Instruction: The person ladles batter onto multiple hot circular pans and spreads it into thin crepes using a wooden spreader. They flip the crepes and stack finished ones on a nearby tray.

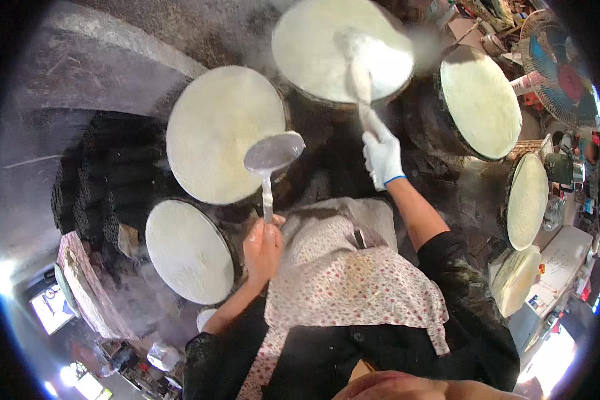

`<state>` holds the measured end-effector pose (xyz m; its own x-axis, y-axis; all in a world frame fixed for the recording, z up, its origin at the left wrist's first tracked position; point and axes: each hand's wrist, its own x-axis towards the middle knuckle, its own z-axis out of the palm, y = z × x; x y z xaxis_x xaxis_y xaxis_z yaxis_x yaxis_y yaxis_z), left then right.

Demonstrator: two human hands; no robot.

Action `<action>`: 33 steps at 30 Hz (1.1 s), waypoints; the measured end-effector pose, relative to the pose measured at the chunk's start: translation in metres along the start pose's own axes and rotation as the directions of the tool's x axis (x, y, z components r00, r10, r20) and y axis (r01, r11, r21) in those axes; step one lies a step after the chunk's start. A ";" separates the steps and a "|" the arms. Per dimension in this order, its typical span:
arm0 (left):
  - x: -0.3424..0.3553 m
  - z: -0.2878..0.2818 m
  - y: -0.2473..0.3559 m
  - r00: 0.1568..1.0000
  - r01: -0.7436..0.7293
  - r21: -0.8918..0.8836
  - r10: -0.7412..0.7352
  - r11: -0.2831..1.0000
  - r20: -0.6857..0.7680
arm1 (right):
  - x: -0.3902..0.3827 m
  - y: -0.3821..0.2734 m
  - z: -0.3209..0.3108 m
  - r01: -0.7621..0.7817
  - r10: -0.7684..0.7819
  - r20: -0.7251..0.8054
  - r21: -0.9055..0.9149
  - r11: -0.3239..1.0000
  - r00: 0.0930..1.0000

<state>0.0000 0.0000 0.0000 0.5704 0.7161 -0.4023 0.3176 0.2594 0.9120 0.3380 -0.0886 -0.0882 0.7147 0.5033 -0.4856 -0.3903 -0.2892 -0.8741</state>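
My bare left hand (pixel 263 250) is closed around the handle of a ladle (pixel 273 152). The ladle's wide bowl, coated in pale batter, is held up over the near right edge of a round griddle covered with pale batter (pixel 213 137). My right hand (pixel 383 160), in a white glove with a blue cuff, grips a pale-handled tool (pixel 362 80). The tool reaches over a second batter-covered griddle (pixel 307 47) straight ahead. Its far end is lost in glare and blur, so I cannot tell its shape.
More pale rounds sit on griddles at lower left (pixel 188 250), right (pixel 480 100) and far right (pixel 528 200). A pile of pale sheets (pixel 515 283) lies below the last. Dark ridged blocks (pixel 110 173) are stacked at left. An electric fan (pixel 560 73) stands at upper right.
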 end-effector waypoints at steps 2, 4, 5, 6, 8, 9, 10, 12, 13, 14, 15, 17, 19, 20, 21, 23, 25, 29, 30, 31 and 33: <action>-0.003 0.015 0.005 0.999 0.009 -0.041 -0.010 0.999 -0.031 | -0.004 0.002 0.022 -0.010 0.013 -0.168 0.017 1.000 0.986; -0.002 0.032 0.011 0.999 -0.002 -0.028 0.001 1.000 -0.039 | -0.007 0.005 0.032 0.005 -0.004 -0.007 0.199 0.980 1.000; -0.005 0.037 0.015 0.999 0.015 -0.069 -0.018 0.997 -0.048 | -0.008 0.006 0.033 -0.009 -0.032 0.136 0.290 0.957 0.990; -0.005 0.047 0.017 0.999 0.019 -0.141 -0.025 0.990 -0.040 | -0.009 0.007 0.030 -0.068 0.042 0.236 0.103 0.992 0.971; -0.007 0.062 0.022 0.995 0.014 -0.093 -0.023 0.996 -0.098 | -0.006 0.007 0.013 0.128 -0.100 0.184 -0.147 0.981 0.978; -0.006 0.070 0.026 0.993 0.010 -0.086 -0.020 0.996 -0.120 | -0.003 0.007 0.000 0.067 -0.059 0.092 -0.088 0.994 0.994; -0.006 0.077 0.028 0.990 0.006 -0.078 -0.017 0.997 -0.137 | -0.001 0.006 -0.014 -0.005 0.005 -0.021 -0.024 1.000 1.000; -0.012 0.090 0.028 0.989 0.016 -0.082 -0.028 0.996 -0.148 | 0.007 0.004 -0.040 -0.030 0.030 -0.010 -0.035 0.999 1.000; -0.008 0.097 0.029 0.990 0.008 -0.109 -0.023 0.994 -0.137 | 0.012 0.003 -0.051 0.047 -0.047 -0.029 -0.019 0.999 0.998; -0.009 0.106 0.034 0.990 0.034 -0.146 -0.054 0.989 -0.133 | 0.018 0.001 -0.059 0.054 -0.057 0.039 0.086 0.995 0.998; -0.010 0.117 0.036 0.988 0.024 -0.137 -0.044 0.990 -0.145 | 0.023 -0.001 -0.066 0.021 -0.028 0.150 0.045 0.999 0.988; -0.014 0.136 0.039 0.983 0.045 -0.190 -0.077 0.981 -0.166 | 0.034 -0.008 -0.077 0.158 -0.072 0.297 -0.278 0.947 0.952; -0.018 0.150 0.041 0.984 0.020 -0.147 -0.045 0.989 -0.173 | 0.047 -0.017 -0.087 0.259 -0.189 0.233 -0.320 0.911 0.954; -0.020 0.156 0.042 0.983 0.010 -0.126 -0.033 0.992 -0.178 | 0.053 -0.021 -0.091 0.228 -0.184 0.164 -0.310 0.923 0.969; -0.024 0.162 0.043 0.983 0.008 -0.116 -0.029 0.993 -0.183 | 0.056 -0.026 -0.094 0.064 -0.048 0.068 -0.259 0.964 0.997; -0.031 0.175 0.047 0.978 0.028 -0.144 -0.058 0.989 -0.202 | 0.061 -0.032 -0.096 0.108 -0.103 0.095 -0.044 0.993 0.990; -0.028 0.189 0.051 0.972 0.016 -0.183 -0.058 0.983 -0.227 | 0.058 -0.030 -0.092 0.119 -0.136 0.174 0.108 0.987 0.975; -0.033 0.206 0.054 0.955 0.063 -0.188 -0.114 0.980 -0.275 | 0.037 -0.003 -0.094 0.396 -0.126 0.509 -0.465 0.792 0.851; -0.032 0.208 0.054 0.948 0.075 -0.184 -0.127 0.980 -0.293 | 0.040 0.003 -0.103 0.469 -0.310 0.398 -0.410 0.782 0.864; -0.032 0.210 0.054 0.956 0.057 -0.165 -0.101 0.985 -0.276 | 0.044 0.007 -0.114 0.528 -0.433 0.311 -0.380 0.759 0.846; -0.031 0.213 0.053 0.945 0.082 -0.137 -0.121 0.987 -0.304 | 0.055 -0.002 -0.132 0.318 -0.295 0.134 -0.215 0.924 0.946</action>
<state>0.1605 -0.1468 0.0438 0.2707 0.8422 -0.4663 0.2569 0.4036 0.8781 0.4544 -0.1678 -0.1115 0.7133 0.6707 -0.2035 -0.0086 -0.2819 -0.9594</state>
